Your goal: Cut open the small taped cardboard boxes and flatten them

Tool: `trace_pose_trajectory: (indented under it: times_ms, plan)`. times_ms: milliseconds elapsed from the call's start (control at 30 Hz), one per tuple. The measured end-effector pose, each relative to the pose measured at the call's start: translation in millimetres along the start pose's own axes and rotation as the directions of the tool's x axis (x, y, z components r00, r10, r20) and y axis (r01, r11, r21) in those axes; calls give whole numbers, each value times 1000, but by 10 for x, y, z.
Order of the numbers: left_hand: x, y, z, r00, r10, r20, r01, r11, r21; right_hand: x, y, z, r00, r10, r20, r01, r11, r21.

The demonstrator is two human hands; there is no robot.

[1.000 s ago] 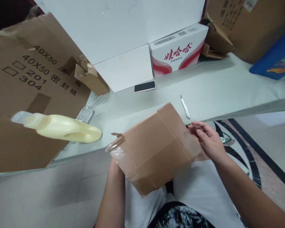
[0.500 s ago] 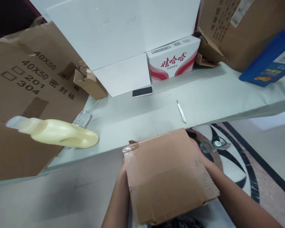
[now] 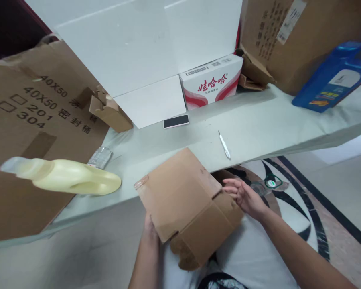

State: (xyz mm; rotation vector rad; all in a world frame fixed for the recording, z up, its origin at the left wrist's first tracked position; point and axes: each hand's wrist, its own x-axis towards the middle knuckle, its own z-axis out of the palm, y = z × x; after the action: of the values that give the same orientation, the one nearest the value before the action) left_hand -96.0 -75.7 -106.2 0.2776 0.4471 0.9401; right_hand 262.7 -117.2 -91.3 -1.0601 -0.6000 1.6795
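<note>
A brown cardboard box (image 3: 180,188) is held tilted over my lap at the table's front edge. One flap (image 3: 210,228) hangs out on the side nearest me. My left hand (image 3: 151,226) grips the box's left side, its fingers mostly hidden behind the cardboard. At the right corner, my right hand (image 3: 240,196) has its fingers loosely stretched beside the flap, with no firm grip visible. A white craft knife (image 3: 224,145) lies on the table beyond the box. Farther back is a phone (image 3: 176,121) with a dark screen.
A pale yellow bottle (image 3: 75,176) and a silvery packet (image 3: 100,157) are on the left, by a large carton (image 3: 33,140). Behind stand a small open box (image 3: 111,112) and a white-red carton (image 3: 212,82). A blue bottle (image 3: 331,80) is at right; a clear bottle (image 3: 260,188) is on the floor.
The box has turned and shifted left, and a flap now hangs out toward me. My right hand has come off its right side into view with fingers extended. My left hand stays on the box.
</note>
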Motion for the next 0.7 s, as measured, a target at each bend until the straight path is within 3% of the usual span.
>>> trace_pose_trajectory:
  times_ms: [133,267,367,533,600,700]
  plan:
    - [104,128,-17,978,36,-205,-24,998,60,-47,226,-10,998,33,47,-35,999,38]
    - [183,137,156,882,120,-455,-70,990,126,14,298,67,998,63,-2,-63,997,43]
    - [131,100,307,815,289,-503,-179,950,256,74,301,60,999,34,-41,-33,999,27]
    - [41,38,452,708,457,-538,-69,803,592,128,366,18,997,-31,-76,15,979,-205]
    - [110,43,511,697,496,-519,-93,779,620,137,395,22,998,-24,-53,14,982,-186]
    - [342,87,627,731,466,-499,-119,807,579,152,414,45,998,-2,-65,-5,995,-97]
